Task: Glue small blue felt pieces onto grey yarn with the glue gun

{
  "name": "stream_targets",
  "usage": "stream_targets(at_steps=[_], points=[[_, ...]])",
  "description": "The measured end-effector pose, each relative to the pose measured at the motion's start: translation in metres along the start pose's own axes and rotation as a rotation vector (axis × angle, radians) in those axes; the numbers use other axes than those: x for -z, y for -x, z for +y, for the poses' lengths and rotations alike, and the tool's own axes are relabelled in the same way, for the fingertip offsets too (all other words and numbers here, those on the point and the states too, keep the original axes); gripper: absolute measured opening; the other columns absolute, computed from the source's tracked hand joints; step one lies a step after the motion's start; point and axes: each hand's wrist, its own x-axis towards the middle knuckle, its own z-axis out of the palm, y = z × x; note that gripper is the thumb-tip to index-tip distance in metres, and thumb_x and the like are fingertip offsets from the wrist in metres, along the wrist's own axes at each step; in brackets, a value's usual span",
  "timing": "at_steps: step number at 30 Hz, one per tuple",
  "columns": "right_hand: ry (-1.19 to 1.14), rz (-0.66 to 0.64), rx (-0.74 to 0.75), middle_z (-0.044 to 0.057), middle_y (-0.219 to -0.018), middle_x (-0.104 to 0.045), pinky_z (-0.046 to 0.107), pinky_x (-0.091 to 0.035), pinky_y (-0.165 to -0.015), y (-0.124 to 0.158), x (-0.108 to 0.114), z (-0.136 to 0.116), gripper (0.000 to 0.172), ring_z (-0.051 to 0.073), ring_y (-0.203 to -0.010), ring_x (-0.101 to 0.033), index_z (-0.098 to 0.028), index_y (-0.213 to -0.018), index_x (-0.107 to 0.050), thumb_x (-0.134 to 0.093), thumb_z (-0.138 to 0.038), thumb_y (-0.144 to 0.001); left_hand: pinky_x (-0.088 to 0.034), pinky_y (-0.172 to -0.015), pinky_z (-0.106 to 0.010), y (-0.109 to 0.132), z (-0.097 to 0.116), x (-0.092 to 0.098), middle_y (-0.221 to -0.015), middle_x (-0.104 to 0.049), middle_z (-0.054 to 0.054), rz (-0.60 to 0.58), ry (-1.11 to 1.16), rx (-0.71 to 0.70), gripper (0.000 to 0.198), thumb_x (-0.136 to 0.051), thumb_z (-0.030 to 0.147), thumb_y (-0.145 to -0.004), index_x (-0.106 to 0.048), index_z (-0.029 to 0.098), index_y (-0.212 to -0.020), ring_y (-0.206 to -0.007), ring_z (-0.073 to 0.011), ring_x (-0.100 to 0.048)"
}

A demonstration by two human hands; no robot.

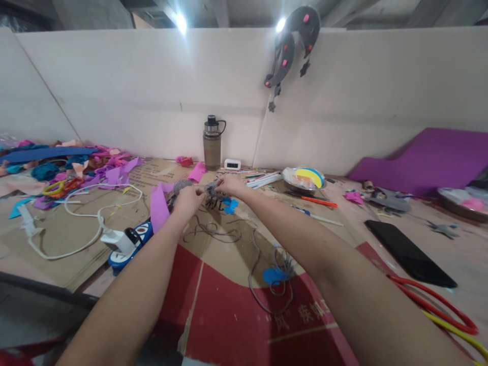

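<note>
Over the cardboard [229,264], both arms reach forward and the hands come close together. My left hand [189,197] is closed in a pinch; what lies between its fingertips is too small to make out. My right hand [231,185] pinches a small dark grey felt piece [210,189], whose exact shape is unclear. Just behind my left hand sits a grey ball of yarn [182,185]. Loose grey cord [213,231] trails in loops below the hands. Blue flower-shaped cutouts [231,205] lie beside my right hand, and another blue piece [274,276] lies under tangled cord.
Felt scraps [46,170] and scissors [55,188] crowd the left, near a power strip [129,246] with a white cable. A bottle [212,145] and small clock [232,164] stand behind. At right are a bowl [304,189], phone [409,252] and red-handled scissors [438,300].
</note>
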Motion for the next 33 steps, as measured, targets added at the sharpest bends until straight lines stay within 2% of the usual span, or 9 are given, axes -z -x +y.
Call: stream_targets(at_steps=[5, 10, 13, 16, 18, 20, 23, 28, 33], points=[[-0.07, -0.04, -0.03, 0.003, -0.066, -0.067, 0.021, -0.042, -0.057, 0.005, 0.011, -0.004, 0.01, 0.011, -0.057, -0.054, -0.014, -0.077, -0.074, -0.065, -0.018, -0.074, -0.048, -0.078, -0.026, 0.0, 0.0, -0.002, -0.091, -0.074, -0.008, 0.013, 0.15, -0.015, 0.03, -0.056, 0.019, -0.076, -0.074, 0.014, -0.099, -0.082, -0.0198, -0.066], [-0.164, -0.027, -0.032, -0.001, -0.062, -0.061, 0.017, -0.039, -0.05, 0.009, 0.014, -0.003, 0.02, 0.007, -0.051, -0.049, -0.016, -0.098, -0.07, -0.065, -0.021, -0.079, -0.049, -0.073, -0.027, 0.003, 0.007, -0.004, -0.083, -0.072, -0.005, 0.02, 0.243, -0.098, 0.046, -0.052, 0.007, -0.069, -0.07, 0.014, -0.111, -0.076, -0.0185, -0.064], [-0.251, -0.021, -0.004, -0.005, -0.055, -0.053, 0.016, -0.036, -0.046, 0.014, 0.018, -0.002, 0.026, 0.006, -0.048, -0.046, -0.018, -0.106, -0.065, -0.064, -0.02, -0.08, -0.049, -0.07, -0.028, 0.006, 0.013, -0.004, -0.087, -0.071, -0.006, 0.004, 0.306, -0.15, 0.046, -0.054, 0.01, -0.069, -0.068, 0.013, -0.113, -0.068, -0.0156, -0.061], [-0.449, -0.047, -0.016, -0.008, -0.048, -0.046, 0.016, -0.035, -0.043, 0.022, 0.022, -0.002, 0.02, 0.006, -0.042, -0.043, -0.018, -0.1, -0.062, -0.062, -0.016, -0.081, -0.049, -0.069, -0.027, 0.009, 0.021, -0.002, -0.103, -0.07, -0.008, -0.017, 0.42, -0.225, 0.046, -0.061, 0.018, -0.069, -0.065, 0.014, -0.114, -0.068, -0.0135, -0.06], [-0.605, -0.073, -0.054, -0.009, -0.047, -0.045, 0.015, -0.035, -0.043, 0.029, 0.024, -0.001, 0.011, 0.006, -0.04, -0.042, -0.018, -0.093, -0.059, -0.06, -0.015, -0.082, -0.049, -0.069, -0.026, 0.011, 0.026, -0.001, -0.106, -0.069, -0.009, -0.017, 0.513, -0.237, 0.042, -0.066, 0.025, -0.068, -0.065, 0.014, -0.109, -0.072, -0.0142, -0.062], [-0.76, -0.108, -0.08, -0.007, -0.05, -0.048, 0.015, -0.036, -0.044, 0.036, 0.026, -0.001, 0.001, 0.005, -0.041, -0.042, -0.017, -0.087, -0.056, -0.056, -0.018, -0.086, -0.048, -0.065, -0.025, 0.011, 0.03, 0.0, -0.09, -0.071, -0.007, -0.008, 0.567, -0.179, 0.031, -0.067, 0.031, -0.07, -0.066, 0.014, -0.097, -0.07, -0.0143, -0.062], [-0.914, -0.118, -0.08, -0.004, -0.061, -0.054, 0.015, -0.039, -0.047, 0.047, 0.03, 0.001, 0.014, 0.003, -0.044, -0.045, -0.016, -0.087, -0.056, -0.047, -0.024, -0.093, -0.039, -0.051, -0.023, 0.013, 0.036, 0.002, -0.062, -0.065, -0.002, -0.018, 0.663, -0.055, 0.026, -0.061, 0.039, -0.076, -0.065, 0.014, -0.086, -0.051, -0.0108, -0.052], [-0.841, 0.011, 0.01, -0.002, -0.074, -0.058, 0.014, -0.038, -0.047, 0.062, 0.036, 0.004, 0.017, 0.004, -0.053, -0.048, -0.016, -0.091, -0.06, -0.047, -0.027, -0.093, -0.029, -0.043, -0.021, 0.018, 0.046, 0.007, -0.056, -0.06, 0.0, -0.134, 0.876, -0.033, 0.027, -0.064, 0.039, -0.074, -0.065, 0.012, -0.08, -0.041, -0.0061, -0.041], [-0.79, 0.074, 0.073, -0.006, -0.058, -0.05, 0.015, -0.037, -0.047, 0.068, 0.038, 0.003, 0.004, 0.004, -0.051, -0.044, -0.014, -0.08, -0.06, -0.059, -0.017, -0.083, -0.031, -0.043, -0.02, 0.019, 0.046, 0.003, -0.063, -0.064, -0.001, -0.25, 0.892, -0.101, 0.031, -0.066, 0.043, -0.074, -0.064, 0.013, -0.078, -0.044, -0.0059, -0.045]])
